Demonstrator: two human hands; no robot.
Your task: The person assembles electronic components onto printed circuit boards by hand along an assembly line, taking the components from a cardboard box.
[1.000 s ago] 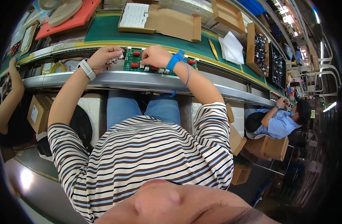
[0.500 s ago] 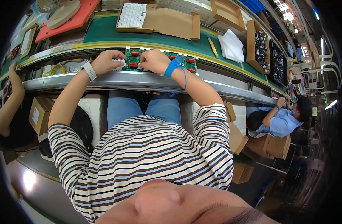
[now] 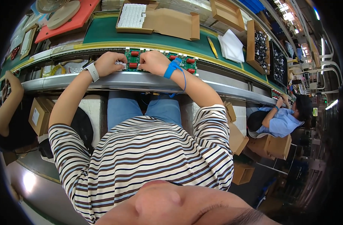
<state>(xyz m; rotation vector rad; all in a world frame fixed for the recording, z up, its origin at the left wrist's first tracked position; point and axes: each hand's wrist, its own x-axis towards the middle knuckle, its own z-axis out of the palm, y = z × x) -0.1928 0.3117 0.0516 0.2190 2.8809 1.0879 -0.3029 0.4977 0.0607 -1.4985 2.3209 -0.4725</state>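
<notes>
A green circuit board (image 3: 133, 54) with red block-shaped components and white connectors lies on the rail line in front of me. At its left end, my left hand (image 3: 109, 63), with a white band on the wrist, is closed, its fingertips pinching a small white connector (image 3: 121, 65). My right hand (image 3: 154, 62), wearing a blue wrist strap with a cord, bends over the middle of the board. Its fingers are closed down at the board's near side, beside a red component (image 3: 133, 65); whatever they grip is hidden. More board shows to the right of that hand, with red components (image 3: 190, 61).
Beyond the rail (image 3: 224, 89), a cardboard box (image 3: 175, 27) of white parts lies on the green bench. A yellow-handled tool (image 3: 212, 47), white foam sheets (image 3: 231, 45) and a box of dark parts (image 3: 251, 45) are farther right. Co-workers sit at both sides.
My left hand has shifted slightly right, toward the board, and its fingers curl over more. My right hand stays almost in place on the board.
</notes>
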